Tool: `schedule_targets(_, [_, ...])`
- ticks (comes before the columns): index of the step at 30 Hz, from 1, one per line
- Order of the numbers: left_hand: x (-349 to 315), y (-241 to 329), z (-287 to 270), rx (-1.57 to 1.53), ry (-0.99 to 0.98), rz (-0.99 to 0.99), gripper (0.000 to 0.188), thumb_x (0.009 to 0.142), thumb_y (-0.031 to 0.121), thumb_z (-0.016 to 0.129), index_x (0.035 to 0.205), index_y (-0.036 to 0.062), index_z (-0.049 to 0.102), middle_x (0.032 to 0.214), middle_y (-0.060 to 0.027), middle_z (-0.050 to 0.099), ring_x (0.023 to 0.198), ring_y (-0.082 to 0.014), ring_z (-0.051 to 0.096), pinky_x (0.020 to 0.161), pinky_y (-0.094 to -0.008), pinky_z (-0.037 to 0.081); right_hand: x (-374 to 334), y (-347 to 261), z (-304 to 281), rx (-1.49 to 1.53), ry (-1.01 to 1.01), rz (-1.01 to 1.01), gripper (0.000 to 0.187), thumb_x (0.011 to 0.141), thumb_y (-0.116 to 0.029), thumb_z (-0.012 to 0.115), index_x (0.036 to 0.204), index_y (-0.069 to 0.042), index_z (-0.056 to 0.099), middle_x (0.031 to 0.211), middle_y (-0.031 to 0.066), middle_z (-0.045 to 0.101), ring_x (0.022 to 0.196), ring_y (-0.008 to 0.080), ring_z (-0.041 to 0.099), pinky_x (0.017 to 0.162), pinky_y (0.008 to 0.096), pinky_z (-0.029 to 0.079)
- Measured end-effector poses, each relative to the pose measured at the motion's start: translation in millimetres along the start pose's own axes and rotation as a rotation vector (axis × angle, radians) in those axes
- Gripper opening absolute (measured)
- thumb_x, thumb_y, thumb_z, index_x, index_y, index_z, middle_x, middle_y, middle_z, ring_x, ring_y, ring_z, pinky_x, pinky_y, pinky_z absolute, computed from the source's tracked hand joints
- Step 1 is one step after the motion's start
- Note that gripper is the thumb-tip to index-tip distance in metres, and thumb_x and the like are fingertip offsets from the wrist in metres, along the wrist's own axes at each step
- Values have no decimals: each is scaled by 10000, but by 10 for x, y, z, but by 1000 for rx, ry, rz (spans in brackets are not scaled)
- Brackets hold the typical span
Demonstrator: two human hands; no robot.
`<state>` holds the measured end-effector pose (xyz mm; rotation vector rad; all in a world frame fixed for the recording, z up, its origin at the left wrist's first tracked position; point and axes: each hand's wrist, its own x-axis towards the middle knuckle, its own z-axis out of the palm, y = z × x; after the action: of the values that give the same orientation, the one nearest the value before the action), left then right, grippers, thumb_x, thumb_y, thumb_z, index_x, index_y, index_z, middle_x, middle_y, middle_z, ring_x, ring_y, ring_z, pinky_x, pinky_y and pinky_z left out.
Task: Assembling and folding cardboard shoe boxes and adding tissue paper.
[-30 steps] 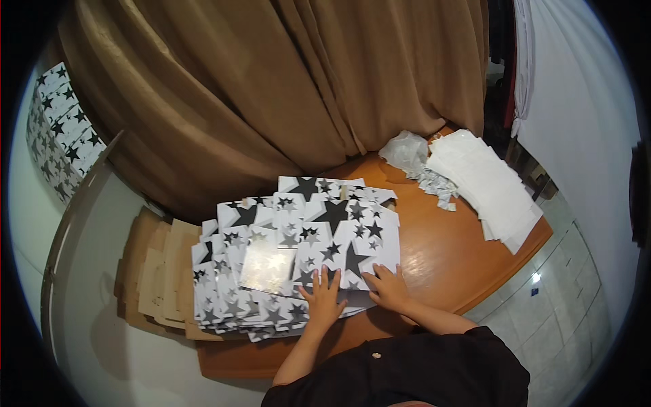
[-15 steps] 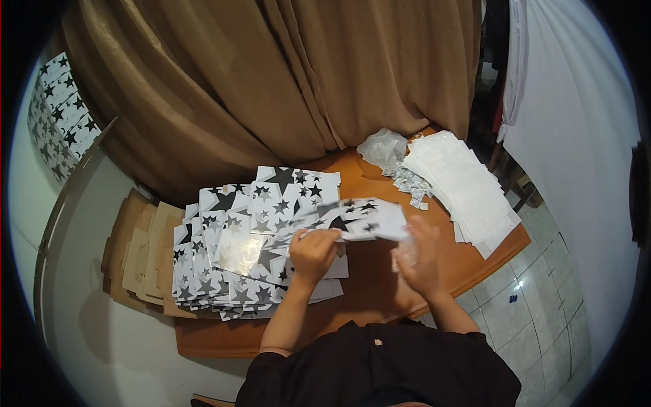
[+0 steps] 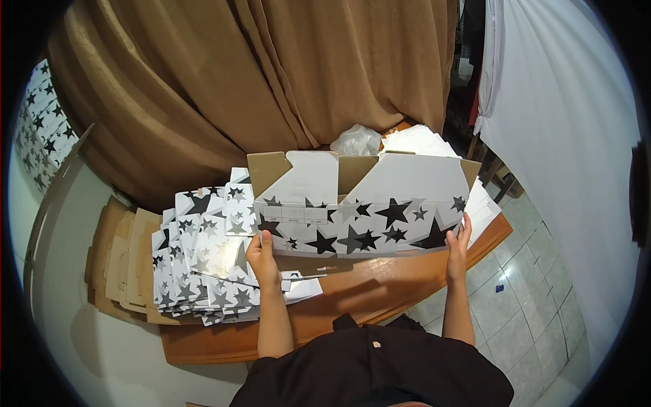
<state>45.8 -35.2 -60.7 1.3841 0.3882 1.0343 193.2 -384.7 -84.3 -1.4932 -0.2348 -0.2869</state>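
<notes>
Held up in front of me is a wide, flat cardboard box, white with black and grey stars. Brown inner surfaces show at its upper flaps. My left hand grips its lower left corner, thumb on the printed face. On the lower right edge, my right hand holds it with the fingers along the side. To the left lies a pile of similar star-printed flat boxes, partly covered by the held one.
Brown cardboard pieces lie left of the pile. A clear plastic bag and white sheets show behind the held box on the wooden table. A brown curtain hangs behind; tiled floor lies right.
The star-printed box, earlier tilted and blurred with my right hand apart from it, is now spread wide and upright between both hands. The small packets by the bag are now hidden.
</notes>
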Motion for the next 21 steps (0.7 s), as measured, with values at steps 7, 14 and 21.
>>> schedule_targets(7, [-395,-322,181,-44,-67,-259,320,930,288,551,725,43,573,702,81,467,652,-24,368,595,-189,315,172,196,-129,207,-91,306,448,943,-258,420,1344,-59,395,1269,86,489,1118,135,472,919,244,351])
schedule_targets(14, [-256,-457,175,-168,-313,-335,383,974,323,428,1107,-14,554,1015,-40,606,916,-109,552,816,-245,425,207,758,-28,832,-237,419,364,966,-332,382,1223,-100,493,976,-43,576,835,74,521,730,227,395])
schedule_targets(21, [-110,-1106,301,-402,-284,-505,370,970,227,413,1267,9,445,1159,-83,562,1017,-150,558,851,-271,455,284,651,344,510,-197,425,464,921,-354,422,1303,-97,363,1253,31,450,1127,158,434,910,278,346])
